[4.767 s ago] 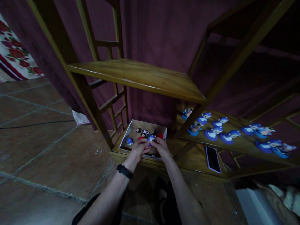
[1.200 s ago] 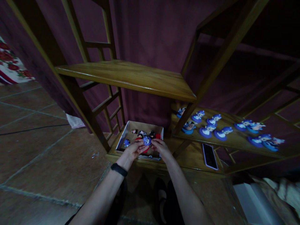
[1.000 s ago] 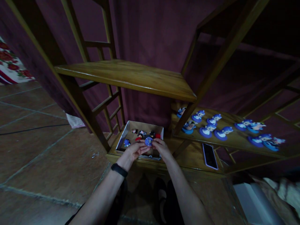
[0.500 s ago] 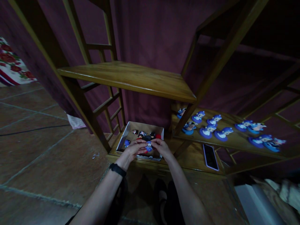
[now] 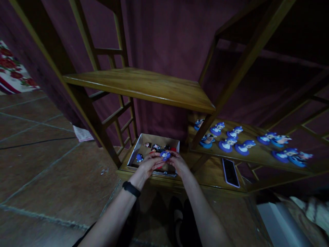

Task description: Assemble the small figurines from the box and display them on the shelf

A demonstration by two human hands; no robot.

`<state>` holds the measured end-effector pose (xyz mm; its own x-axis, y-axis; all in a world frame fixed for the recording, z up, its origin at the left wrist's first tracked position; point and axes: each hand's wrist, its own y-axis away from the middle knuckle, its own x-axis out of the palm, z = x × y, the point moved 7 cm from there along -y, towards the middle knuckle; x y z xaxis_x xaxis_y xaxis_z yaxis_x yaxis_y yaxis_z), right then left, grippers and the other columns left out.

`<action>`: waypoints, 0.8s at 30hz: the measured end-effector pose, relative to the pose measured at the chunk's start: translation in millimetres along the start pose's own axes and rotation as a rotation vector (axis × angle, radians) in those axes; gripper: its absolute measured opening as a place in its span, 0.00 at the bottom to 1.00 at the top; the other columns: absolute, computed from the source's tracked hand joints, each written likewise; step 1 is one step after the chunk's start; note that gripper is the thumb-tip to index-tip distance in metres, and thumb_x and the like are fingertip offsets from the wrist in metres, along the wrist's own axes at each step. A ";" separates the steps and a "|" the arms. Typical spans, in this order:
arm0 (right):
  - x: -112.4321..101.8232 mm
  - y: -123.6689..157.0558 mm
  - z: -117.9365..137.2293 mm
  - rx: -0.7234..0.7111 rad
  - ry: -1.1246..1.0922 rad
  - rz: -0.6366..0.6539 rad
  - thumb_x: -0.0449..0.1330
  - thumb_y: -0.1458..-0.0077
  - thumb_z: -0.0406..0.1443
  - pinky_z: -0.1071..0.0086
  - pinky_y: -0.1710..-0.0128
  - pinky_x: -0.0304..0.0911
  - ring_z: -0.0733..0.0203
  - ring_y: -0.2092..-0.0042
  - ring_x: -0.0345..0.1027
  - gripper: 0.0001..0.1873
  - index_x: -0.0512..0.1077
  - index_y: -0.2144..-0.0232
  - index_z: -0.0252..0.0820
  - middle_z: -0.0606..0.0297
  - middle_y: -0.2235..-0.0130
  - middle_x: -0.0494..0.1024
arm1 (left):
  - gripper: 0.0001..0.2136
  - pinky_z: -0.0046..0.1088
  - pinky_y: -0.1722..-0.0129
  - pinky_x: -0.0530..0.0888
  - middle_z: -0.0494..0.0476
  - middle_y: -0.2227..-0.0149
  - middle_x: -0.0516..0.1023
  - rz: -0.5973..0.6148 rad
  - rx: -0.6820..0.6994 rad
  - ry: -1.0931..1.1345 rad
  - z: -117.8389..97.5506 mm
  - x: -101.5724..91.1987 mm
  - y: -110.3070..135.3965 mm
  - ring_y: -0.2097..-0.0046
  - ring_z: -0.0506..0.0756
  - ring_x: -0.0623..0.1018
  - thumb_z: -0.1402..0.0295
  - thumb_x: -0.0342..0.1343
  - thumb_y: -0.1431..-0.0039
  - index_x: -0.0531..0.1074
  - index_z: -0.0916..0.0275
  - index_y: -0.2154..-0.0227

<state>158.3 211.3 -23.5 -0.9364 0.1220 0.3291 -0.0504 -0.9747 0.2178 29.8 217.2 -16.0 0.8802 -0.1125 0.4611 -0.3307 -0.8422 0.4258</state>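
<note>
Between my two hands, over the cardboard box (image 5: 133, 156), is a small purple-and-white figurine (image 5: 165, 155). My left hand (image 5: 149, 162) grips its left side with the fingertips, and my right hand (image 5: 179, 162) pinches its right side. Inside the box lie several dark-haired figurines (image 5: 155, 147) with black, white and red parts. Another purple figurine (image 5: 139, 157) rests in the box to the left of my left hand. My fingers cover part of the held figurine and the front of the box.
Several purple figurines (image 5: 227, 144) on round bases stand on the raised shelf at right, among blue-based ones (image 5: 207, 141). A phone (image 5: 231, 172) lies on the lower board. Above the box juts a wooden shelf (image 5: 138, 84); a slanting post (image 5: 226, 92) rises right of it.
The held purple figurine has been raised slightly and turned, its purple side now facing up. Both hands stay on it over the box.
</note>
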 end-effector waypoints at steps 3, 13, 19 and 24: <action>-1.1 -0.8 -1.4 0.027 0.021 0.002 0.61 0.64 0.34 0.69 0.68 0.63 0.63 0.67 0.68 0.14 0.73 0.68 0.44 0.66 0.66 0.76 | 0.12 0.26 0.71 0.75 0.58 0.73 0.78 0.018 -0.026 -0.061 -1.7 -1.3 0.4 0.72 0.53 0.78 0.72 0.63 0.59 0.69 0.66 0.68; 5.4 5.5 2.1 0.051 0.018 0.024 0.62 0.63 0.36 0.70 0.69 0.62 0.65 0.70 0.68 0.14 0.72 0.68 0.43 0.67 0.70 0.76 | 0.07 0.25 0.71 0.75 0.57 0.76 0.77 -0.045 -0.034 0.028 -0.4 -7.3 -2.4 0.76 0.51 0.76 0.75 0.61 0.57 0.69 0.68 0.75; 16.1 11.2 5.7 0.024 0.000 0.107 0.65 0.64 0.37 0.69 0.64 0.62 0.63 0.67 0.69 0.20 0.71 0.64 0.43 0.66 0.68 0.76 | 0.06 0.27 0.69 0.76 0.56 0.77 0.76 -0.131 0.019 0.117 -1.7 -10.4 -4.0 0.75 0.51 0.77 0.81 0.57 0.55 0.66 0.67 0.76; 17.0 7.1 6.9 -0.062 0.046 0.062 0.65 0.65 0.40 0.66 0.61 0.62 0.59 0.61 0.68 0.22 0.71 0.63 0.43 0.64 0.63 0.76 | 0.07 0.27 0.68 0.76 0.55 0.78 0.75 -0.145 0.022 0.102 4.6 -8.2 -3.2 0.74 0.51 0.77 0.81 0.57 0.55 0.65 0.67 0.76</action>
<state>144.4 207.8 -10.0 -0.9533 0.0534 0.2974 -0.0116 -0.9900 0.1403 25.2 218.4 -24.7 0.8786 0.0646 0.4731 -0.1939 -0.8572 0.4771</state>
